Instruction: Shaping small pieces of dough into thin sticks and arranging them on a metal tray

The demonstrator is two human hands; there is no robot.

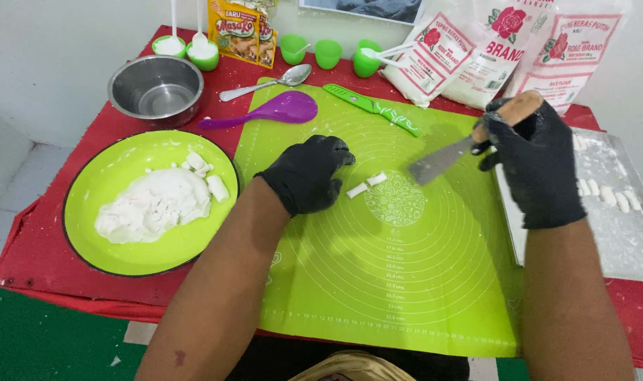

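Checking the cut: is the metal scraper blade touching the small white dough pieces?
Apart. The head view shows green mat between the scraper blade and the dough pieces.

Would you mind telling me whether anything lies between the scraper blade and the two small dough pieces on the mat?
Nothing visible does: bare green mat separates the scraper blade from the dough pieces.

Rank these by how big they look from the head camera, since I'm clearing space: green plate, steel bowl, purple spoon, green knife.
Largest to smallest:
1. green plate
2. steel bowl
3. purple spoon and green knife: similar length, too close to rank.
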